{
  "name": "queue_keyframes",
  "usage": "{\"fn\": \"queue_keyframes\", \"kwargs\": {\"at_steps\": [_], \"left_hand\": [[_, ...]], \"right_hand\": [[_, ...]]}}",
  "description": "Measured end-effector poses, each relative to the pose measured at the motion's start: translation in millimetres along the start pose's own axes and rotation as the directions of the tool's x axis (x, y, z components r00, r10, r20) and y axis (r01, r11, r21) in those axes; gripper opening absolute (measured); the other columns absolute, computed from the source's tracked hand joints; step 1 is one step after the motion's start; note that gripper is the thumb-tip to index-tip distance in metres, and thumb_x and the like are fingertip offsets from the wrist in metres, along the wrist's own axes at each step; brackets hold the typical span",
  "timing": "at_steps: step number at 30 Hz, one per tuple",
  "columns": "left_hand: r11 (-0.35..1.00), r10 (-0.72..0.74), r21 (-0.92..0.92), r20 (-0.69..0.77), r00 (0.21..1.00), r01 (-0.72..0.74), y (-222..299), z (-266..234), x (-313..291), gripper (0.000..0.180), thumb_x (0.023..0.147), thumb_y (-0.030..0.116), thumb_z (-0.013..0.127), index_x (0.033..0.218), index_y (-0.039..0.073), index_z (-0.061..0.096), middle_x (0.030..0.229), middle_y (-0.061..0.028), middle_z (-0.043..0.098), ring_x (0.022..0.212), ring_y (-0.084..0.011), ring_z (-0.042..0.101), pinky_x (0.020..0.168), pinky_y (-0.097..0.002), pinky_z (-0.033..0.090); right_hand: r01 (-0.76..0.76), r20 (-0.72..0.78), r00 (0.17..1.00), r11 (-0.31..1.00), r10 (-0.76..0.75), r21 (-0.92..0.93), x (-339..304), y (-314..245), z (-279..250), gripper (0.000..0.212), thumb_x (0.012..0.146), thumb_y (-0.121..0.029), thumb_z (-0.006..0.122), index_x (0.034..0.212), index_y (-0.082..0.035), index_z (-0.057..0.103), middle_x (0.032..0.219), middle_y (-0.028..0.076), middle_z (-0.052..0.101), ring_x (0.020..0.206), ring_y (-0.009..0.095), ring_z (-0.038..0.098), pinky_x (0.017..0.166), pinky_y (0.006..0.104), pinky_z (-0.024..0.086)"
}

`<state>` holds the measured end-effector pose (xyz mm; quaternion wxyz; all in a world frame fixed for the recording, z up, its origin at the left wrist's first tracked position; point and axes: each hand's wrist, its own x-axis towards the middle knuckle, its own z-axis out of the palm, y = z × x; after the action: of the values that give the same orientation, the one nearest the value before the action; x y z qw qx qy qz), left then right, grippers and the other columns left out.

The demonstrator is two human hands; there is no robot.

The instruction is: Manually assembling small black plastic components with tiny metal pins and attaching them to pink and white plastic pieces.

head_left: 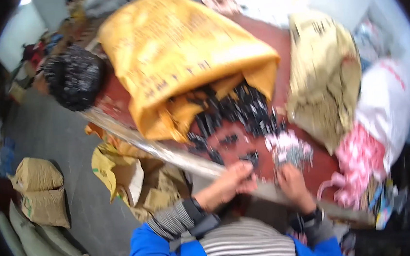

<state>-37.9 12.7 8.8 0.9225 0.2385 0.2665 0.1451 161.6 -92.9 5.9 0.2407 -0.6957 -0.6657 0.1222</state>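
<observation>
Black small pieces (249, 107) spill from the mouth of a large orange-yellow sack (183, 47) lying on a dark red table. My left hand (231, 180) is at the table's near edge, its fingers drawn together; what they hold, if anything, is blurred. Just beyond its fingertips is a black piece (250, 157). To its right, my right hand (291, 181) is curled closed beside a pile of small grey pieces (295, 155), its contents hidden. Behind that pile lie pale pink pieces (282, 141).
A crumpled tan sack (325, 78) stands at the right, near a white sack (388, 102) with pink strips (359, 158) spilling out. A black plastic bag (74, 77) sits at the table's left corner. Empty-looking sacks (159, 193) hang below the edge; full sacks (42, 191) rest on the floor.
</observation>
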Motion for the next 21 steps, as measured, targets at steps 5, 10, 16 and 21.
{"fn": "queue_keyframes", "kwargs": {"at_steps": [5,10,16,21], "left_hand": [[0.988,0.017,0.153,0.076,0.997,-0.029,-18,3,11,0.022,0.084,0.031,0.050,0.088,0.009,0.052,0.076,-0.0009,0.058,0.061,-0.0064,0.053,0.056,-0.0177,0.048],[0.998,-0.045,0.059,0.167,0.985,0.036,-24,10,11,0.020,0.085,0.026,0.049,0.092,0.007,0.052,0.080,-0.0006,0.058,0.067,-0.0060,0.055,0.057,-0.0171,0.048],[0.989,-0.106,0.107,0.075,0.992,0.097,-27,14,14,0.020,0.085,0.024,0.050,0.091,0.006,0.054,0.083,-0.0008,0.057,0.070,-0.0066,0.056,0.062,-0.0180,0.050],[0.977,-0.152,0.159,0.074,0.986,0.139,-28,9,18,0.021,0.085,0.024,0.050,0.093,0.005,0.056,0.086,0.0002,0.057,0.075,-0.0067,0.056,0.065,-0.0188,0.050]], "right_hand": [[0.052,-0.080,0.996,0.991,-0.043,0.120,1,-48,-24,0.007,0.071,-0.004,0.056,0.069,-0.001,0.049,0.066,0.014,0.048,0.059,0.030,0.050,0.052,0.0370,0.040],[0.085,-0.113,0.991,0.981,-0.066,0.172,4,-74,-25,0.007,0.069,-0.002,0.058,0.070,-0.002,0.051,0.064,0.012,0.048,0.055,0.027,0.050,0.048,0.0334,0.040],[0.135,-0.107,0.987,0.980,-0.120,0.146,3,-68,-20,0.006,0.069,-0.001,0.058,0.071,-0.002,0.052,0.064,0.011,0.048,0.054,0.026,0.050,0.047,0.0331,0.040],[0.178,-0.084,0.982,0.978,-0.170,0.104,1,-62,-16,0.006,0.068,-0.001,0.058,0.070,-0.002,0.052,0.064,0.011,0.048,0.053,0.026,0.050,0.047,0.0332,0.041]]}}
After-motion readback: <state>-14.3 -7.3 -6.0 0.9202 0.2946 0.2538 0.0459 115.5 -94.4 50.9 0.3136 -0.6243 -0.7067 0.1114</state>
